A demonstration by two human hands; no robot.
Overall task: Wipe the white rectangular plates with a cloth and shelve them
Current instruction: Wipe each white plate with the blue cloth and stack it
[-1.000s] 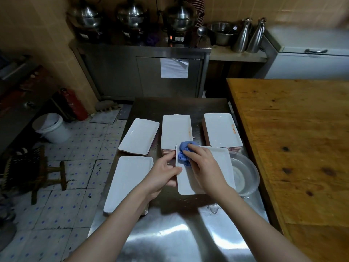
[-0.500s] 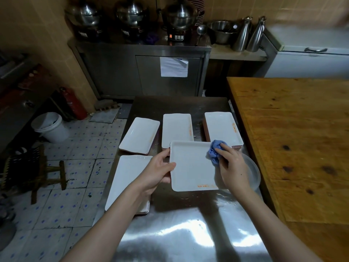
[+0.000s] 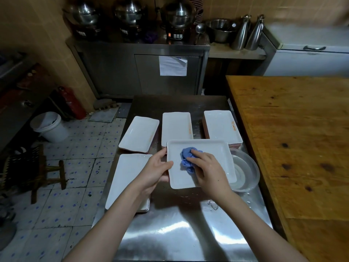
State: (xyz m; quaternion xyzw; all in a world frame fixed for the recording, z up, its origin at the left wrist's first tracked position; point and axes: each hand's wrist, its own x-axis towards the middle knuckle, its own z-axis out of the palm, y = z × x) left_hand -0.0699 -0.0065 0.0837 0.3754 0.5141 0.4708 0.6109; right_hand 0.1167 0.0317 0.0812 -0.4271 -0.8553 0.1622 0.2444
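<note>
A white rectangular plate (image 3: 213,154) is held above the steel table, long side across. My left hand (image 3: 156,171) grips its left edge, thumb on the rim. My right hand (image 3: 207,169) holds a crumpled blue cloth (image 3: 187,157) and presses it on the plate's middle left. Other white rectangular plates lie on the table: a stack at the near left (image 3: 126,178), one at the far left (image 3: 139,134), a stack at the far middle (image 3: 176,127) and a stack at the far right (image 3: 221,127).
A clear round bowl (image 3: 247,173) with water sits just right of the held plate. The steel table (image 3: 179,229) is wet near the bowl. A wooden table (image 3: 302,140) runs along the right. A white bucket (image 3: 50,126) and a wooden stool (image 3: 49,174) stand on the tiled floor at left.
My right hand has slid the blue cloth from the plate's far right corner to its middle left. The plate stays in my left hand, shifted slightly right.
</note>
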